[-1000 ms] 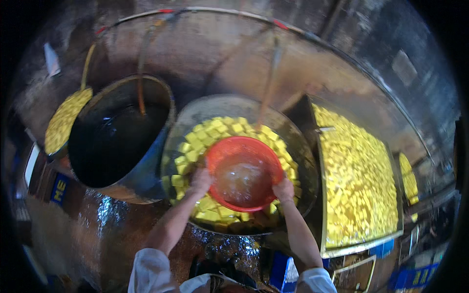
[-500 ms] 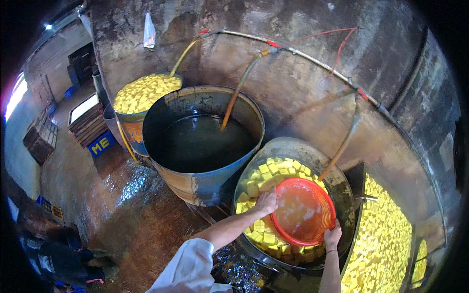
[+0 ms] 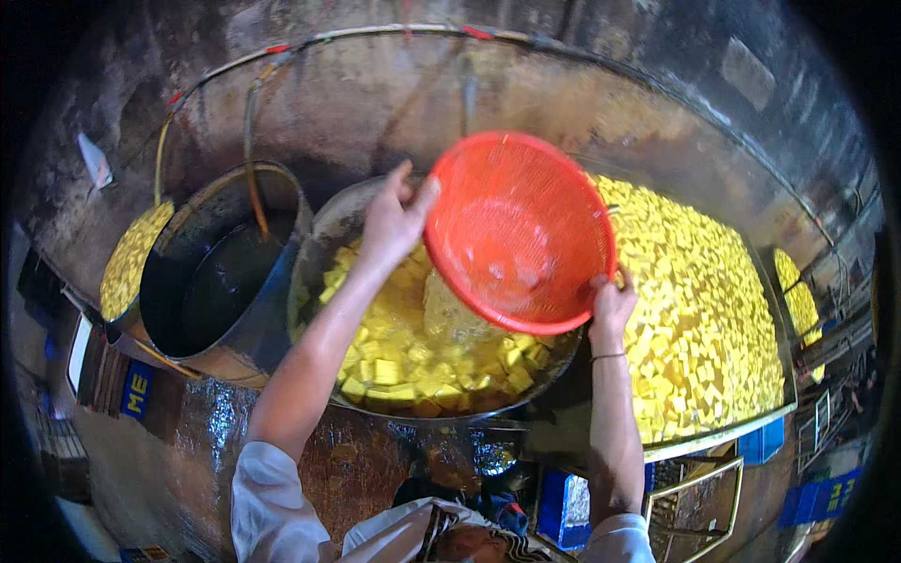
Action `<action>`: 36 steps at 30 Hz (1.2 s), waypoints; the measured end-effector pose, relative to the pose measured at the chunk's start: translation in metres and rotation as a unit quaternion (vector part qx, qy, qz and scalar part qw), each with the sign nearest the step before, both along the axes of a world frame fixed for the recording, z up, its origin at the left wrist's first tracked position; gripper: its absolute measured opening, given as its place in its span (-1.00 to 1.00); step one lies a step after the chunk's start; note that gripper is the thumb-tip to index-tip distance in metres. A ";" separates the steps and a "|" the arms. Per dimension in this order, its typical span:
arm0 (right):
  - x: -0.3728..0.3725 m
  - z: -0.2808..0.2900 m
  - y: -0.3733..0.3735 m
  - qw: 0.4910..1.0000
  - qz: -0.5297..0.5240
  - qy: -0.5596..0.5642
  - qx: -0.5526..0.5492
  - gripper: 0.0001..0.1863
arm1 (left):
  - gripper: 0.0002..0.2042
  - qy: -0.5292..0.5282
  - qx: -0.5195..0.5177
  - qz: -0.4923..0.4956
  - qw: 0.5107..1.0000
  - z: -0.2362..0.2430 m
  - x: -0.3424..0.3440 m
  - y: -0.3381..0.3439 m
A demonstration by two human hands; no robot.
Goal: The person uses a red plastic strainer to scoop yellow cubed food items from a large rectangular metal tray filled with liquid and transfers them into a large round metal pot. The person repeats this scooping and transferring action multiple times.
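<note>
A red plastic strainer basket (image 3: pixel 516 235) is lifted over a round metal vat (image 3: pixel 330 220), its open side tilted toward me. My left hand (image 3: pixel 394 220) is at its left rim, the thumb against the edge and a finger standing apart. At the lower right rim, my right hand (image 3: pixel 612 305) grips the basket. Some water shows inside the basket, and more liquid splashes below it (image 3: pixel 455 310). Yellow cubes (image 3: pixel 385 372) lie in the liquid of the vat, some hidden behind my left forearm and the basket.
To the right, a large rectangular tank (image 3: pixel 676 446) is filled with yellow cubes. A dark-liquid vat (image 3: pixel 221 272) stands left, beside another heaped with cubes (image 3: pixel 131 263). A pipe (image 3: pixel 375 31) with hoses runs along the wall. Below are blue crates (image 3: pixel 563 507) and a yellowish metal frame (image 3: pixel 694 511).
The basket has risen out of the vat's liquid and tipped, with both hands moving up along with it. My view has swung right, bringing more of the rectangular tank into sight.
</note>
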State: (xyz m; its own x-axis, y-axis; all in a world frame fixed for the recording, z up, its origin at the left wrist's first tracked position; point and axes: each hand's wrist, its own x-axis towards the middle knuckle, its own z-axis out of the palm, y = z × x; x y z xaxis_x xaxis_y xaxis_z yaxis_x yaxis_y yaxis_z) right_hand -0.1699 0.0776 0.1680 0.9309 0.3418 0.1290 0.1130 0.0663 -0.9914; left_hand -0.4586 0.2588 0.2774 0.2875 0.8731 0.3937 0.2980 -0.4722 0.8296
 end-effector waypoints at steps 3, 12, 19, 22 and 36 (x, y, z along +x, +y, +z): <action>0.069 0.052 -0.049 0.990 -0.045 0.039 0.132 -0.55 | -0.34 -0.228 -0.096 -0.069 0.966 0.037 0.066 -0.041; 0.334 0.015 -0.270 0.948 0.078 0.261 0.166 -0.63 | -0.03 0.211 -0.130 -0.168 0.954 -0.148 0.234 -0.159; 0.557 -0.013 -0.404 0.852 -0.253 -0.217 -0.403 -0.35 | -0.18 0.353 0.012 -0.095 0.931 -0.200 0.278 -0.172; 0.610 -0.012 -0.389 0.787 -0.299 -0.251 -0.478 -0.21 | -0.19 0.413 0.017 -0.039 0.910 -0.188 0.279 -0.171; 0.632 -0.198 -0.298 0.604 -0.304 -0.256 -0.691 -0.06 | -0.17 0.507 0.082 0.016 0.858 -0.185 0.280 -0.164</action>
